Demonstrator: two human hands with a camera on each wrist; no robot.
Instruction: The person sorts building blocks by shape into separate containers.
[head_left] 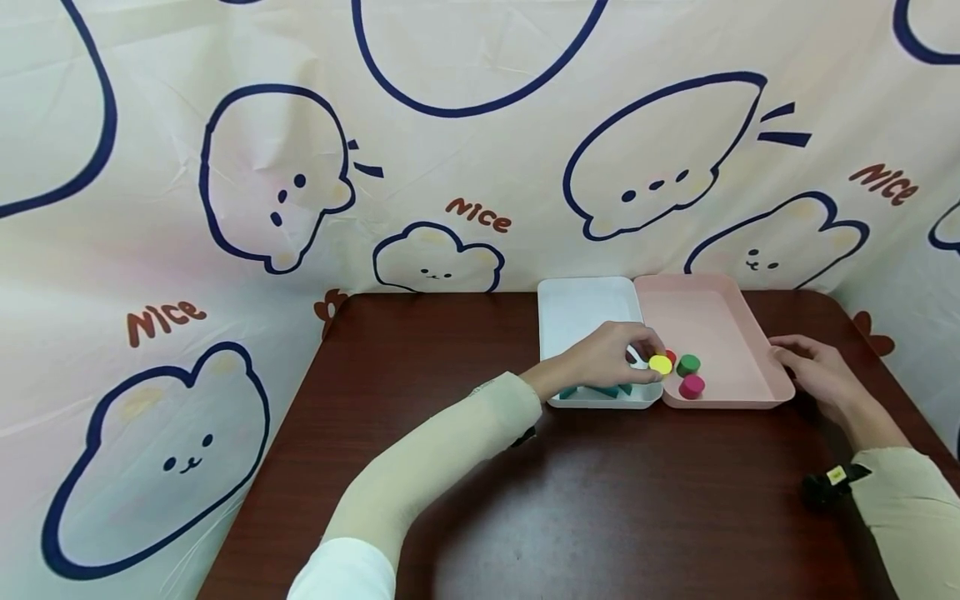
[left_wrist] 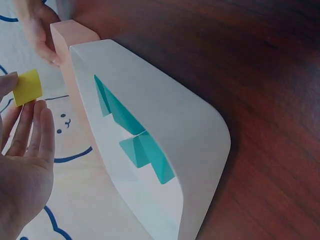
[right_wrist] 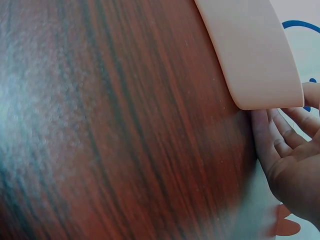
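Observation:
My left hand [head_left: 611, 354] pinches a short yellow cylinder [head_left: 660, 365] between thumb and fingertips, above the meeting edges of two trays. In the left wrist view the yellow cylinder [left_wrist: 28, 88] shows at the fingertips. Below the hand, the white tray [head_left: 588, 304] holds several teal triangular blocks [left_wrist: 131, 117]. Green [head_left: 687, 365], magenta [head_left: 692, 386] and partly hidden red [head_left: 671, 357] round blocks are in the pink tray [head_left: 697, 312]. My right hand [head_left: 821, 375] rests loosely against that tray's right side near its front corner; the tray wall hides some fingertips [right_wrist: 295, 117].
Both trays stand side by side at the back of a dark brown wooden table [head_left: 600, 500]. Behind it hangs a pale curtain [head_left: 450, 158] with blue cartoon outlines. A black strap [head_left: 832, 483] is round the right wrist.

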